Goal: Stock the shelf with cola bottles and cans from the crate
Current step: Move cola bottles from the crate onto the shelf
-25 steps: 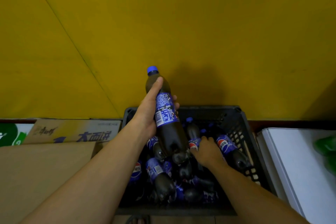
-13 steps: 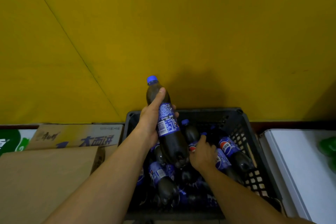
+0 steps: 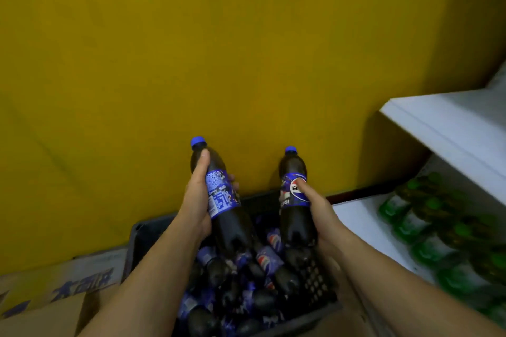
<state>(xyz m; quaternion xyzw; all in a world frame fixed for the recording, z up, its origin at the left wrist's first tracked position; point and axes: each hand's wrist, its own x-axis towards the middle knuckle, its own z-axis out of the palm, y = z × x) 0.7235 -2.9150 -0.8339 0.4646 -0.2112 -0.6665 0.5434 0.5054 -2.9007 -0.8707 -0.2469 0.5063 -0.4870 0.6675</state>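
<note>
A dark plastic crate (image 3: pixel 137 238) stands on the floor against the yellow wall, with several cola bottles (image 3: pixel 269 264) lying in it. My left hand (image 3: pixel 195 205) grips one cola bottle (image 3: pixel 221 200) with a blue cap and blue label, held upright above the crate. My right hand (image 3: pixel 319 212) grips a second cola bottle (image 3: pixel 294 194) upright beside it, thumb on the label. A white shelf (image 3: pixel 449 123) runs along the right, with its lower board (image 3: pixel 364 224) just right of the crate.
Green bottles (image 3: pixel 427 230) lie in rows on the lower shelf board at the right. Cardboard boxes (image 3: pixel 68 290) with blue print sit left of the crate. The yellow wall (image 3: pixel 219 49) fills the background.
My right hand has lifted a second bottle out of the crate and holds it upright. The left hand's bottle has stayed raised. The view has swung right, showing the shelf.
</note>
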